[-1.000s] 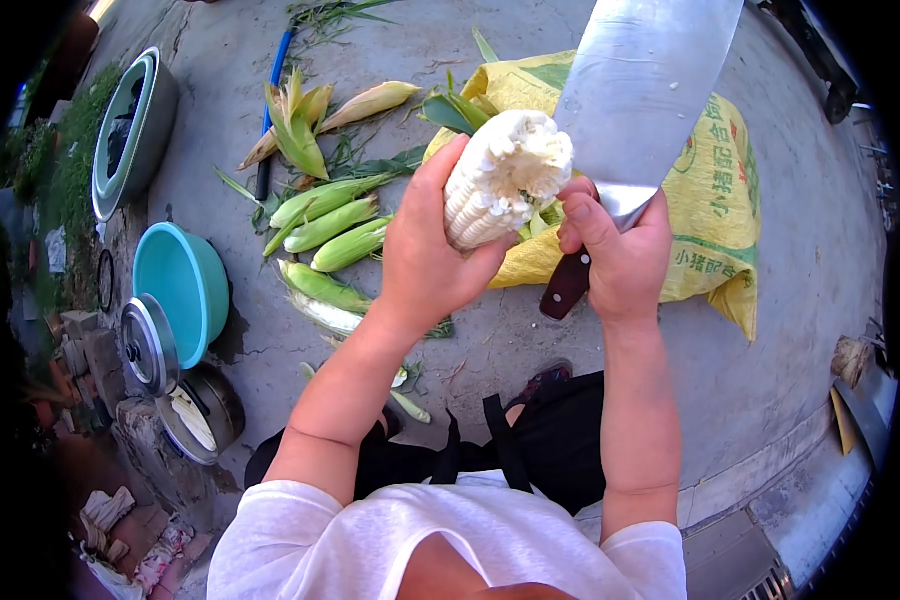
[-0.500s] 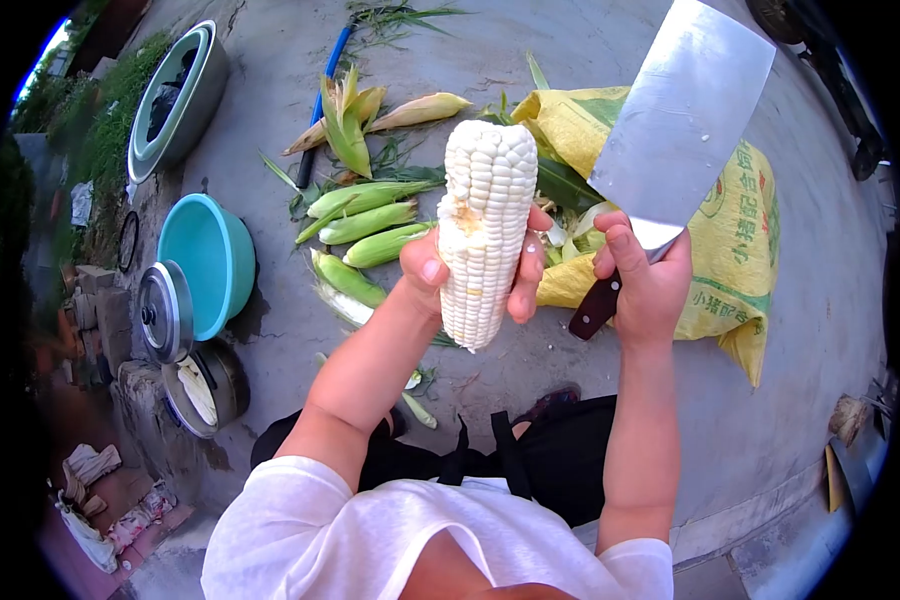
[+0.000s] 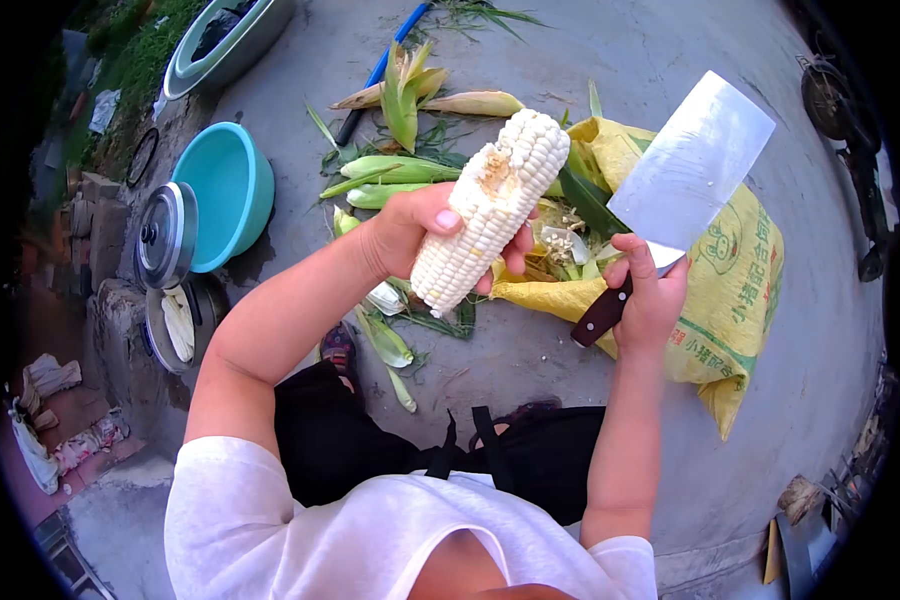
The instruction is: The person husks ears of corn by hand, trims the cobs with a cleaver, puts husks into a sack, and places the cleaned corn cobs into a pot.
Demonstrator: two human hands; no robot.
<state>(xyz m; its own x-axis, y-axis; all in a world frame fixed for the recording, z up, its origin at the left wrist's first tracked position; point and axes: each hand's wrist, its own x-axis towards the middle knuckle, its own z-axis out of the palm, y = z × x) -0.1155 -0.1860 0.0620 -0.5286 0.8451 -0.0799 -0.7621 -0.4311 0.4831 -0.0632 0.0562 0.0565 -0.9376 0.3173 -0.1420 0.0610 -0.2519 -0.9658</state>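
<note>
My left hand (image 3: 420, 232) is closed around a husked white corn cob (image 3: 510, 195), held tilted with its upper end leaning right. A patch of damaged, brownish kernels shows on the cob's upper left side. My right hand (image 3: 648, 305) grips a cleaver (image 3: 695, 165) by its dark riveted handle, its broad blade pointing up and to the right, apart from the cob. Beneath and beyond the hands lies a yellow woven sack (image 3: 735, 300), its mouth facing left with husks and scraps in it. Unhusked green corn ears (image 3: 395, 170) lie on the ground behind my left forearm.
A turquoise basin (image 3: 255, 190) stands on the left, next to a metal lid (image 3: 165, 235) and a pot (image 3: 210, 300) with pale corn inside. Loose husks (image 3: 385, 340) lie near my feet. A blue-handled pole (image 3: 395, 45) rests at the back.
The cob has gone from nearly upright to leaning right, and my left hand has turned with it. The cleaver sits slightly lower and more tilted. The whole view has shifted.
</note>
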